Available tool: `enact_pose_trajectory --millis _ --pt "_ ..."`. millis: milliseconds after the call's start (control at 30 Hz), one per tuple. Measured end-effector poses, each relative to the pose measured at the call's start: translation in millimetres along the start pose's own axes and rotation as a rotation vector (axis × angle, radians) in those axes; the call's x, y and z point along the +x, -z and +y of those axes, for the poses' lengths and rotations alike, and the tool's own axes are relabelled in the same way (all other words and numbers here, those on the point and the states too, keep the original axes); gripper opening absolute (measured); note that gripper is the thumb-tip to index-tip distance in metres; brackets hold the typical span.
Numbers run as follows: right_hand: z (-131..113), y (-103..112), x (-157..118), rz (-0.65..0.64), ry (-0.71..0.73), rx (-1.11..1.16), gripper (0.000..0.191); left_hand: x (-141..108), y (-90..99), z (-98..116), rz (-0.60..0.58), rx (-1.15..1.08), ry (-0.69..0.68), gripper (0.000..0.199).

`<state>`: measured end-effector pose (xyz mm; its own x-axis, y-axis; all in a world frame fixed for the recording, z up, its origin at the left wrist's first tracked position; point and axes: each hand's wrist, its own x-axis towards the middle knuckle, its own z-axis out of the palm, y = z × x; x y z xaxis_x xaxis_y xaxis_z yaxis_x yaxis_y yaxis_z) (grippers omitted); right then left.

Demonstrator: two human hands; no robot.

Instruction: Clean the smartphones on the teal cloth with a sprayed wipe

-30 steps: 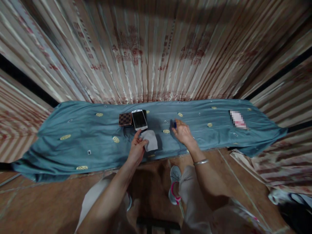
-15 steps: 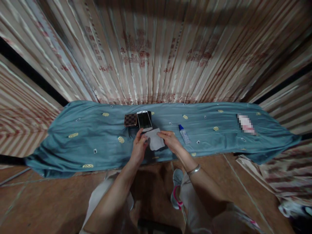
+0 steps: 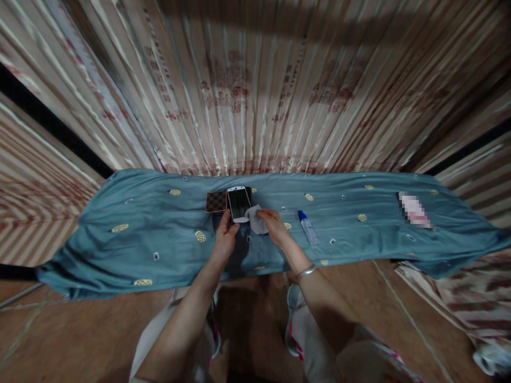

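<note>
A white smartphone [image 3: 239,204] with a dark screen lies face up on a dark object beside a brown checked wallet [image 3: 216,202]. My left hand [image 3: 225,238] grips the phone's lower left corner, thumb at the bottom edge and fingers along the side. My right hand [image 3: 274,225] is closed on a small pale grey cloth [image 3: 257,222], pinched between thumb and fingers. The cloth is bunched, and its left edge touches the phone's lower right corner. Right of my right hand lies a clear bottle with a blue cap [image 3: 307,227].
A teal patterned cloth [image 3: 159,226] covers the long narrow table. Near its right end is a blurred white and pink packet [image 3: 414,209]. Striped curtains [image 3: 255,106] hang behind and at both sides. My legs and shoes are below the front edge.
My left hand has let go of the grey cloth and taken the phone's corner. The cloth, spread between both hands before, is now bunched in my right hand against the phone.
</note>
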<state>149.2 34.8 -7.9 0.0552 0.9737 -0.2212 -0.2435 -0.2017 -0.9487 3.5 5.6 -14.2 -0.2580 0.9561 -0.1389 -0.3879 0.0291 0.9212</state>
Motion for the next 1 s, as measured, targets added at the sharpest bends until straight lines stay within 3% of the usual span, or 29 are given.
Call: enact_pose_trajectory --millis 233,500,700,867,1000 --pt "2.8 -11.6 -4.7 -0.013 0.018 0.008 0.030 -5.8 -2.8 -1.1 -0.030 0.028 0.027 0.045" --pt "3.3 7.2 -28.3 0.008 -0.061 0.110 0.026 -20.4 12.8 3.0 -0.023 0.044 -0.022 0.047" --pt "3.4 14.8 -37.9 -0.053 -0.206 0.164 0.019 -29.7 11.3 11.8 -0.013 -0.141 0.201 0.039" --pt "-0.9 15.0 -46.9 -0.119 -0.249 0.174 0.012 -28.8 2.8 8.8 -0.101 -0.201 0.276 0.026" --pt "-6.5 13.4 -54.3 -0.150 -0.280 0.190 0.011 -28.6 -3.4 4.9 -0.040 -0.249 0.434 0.023"
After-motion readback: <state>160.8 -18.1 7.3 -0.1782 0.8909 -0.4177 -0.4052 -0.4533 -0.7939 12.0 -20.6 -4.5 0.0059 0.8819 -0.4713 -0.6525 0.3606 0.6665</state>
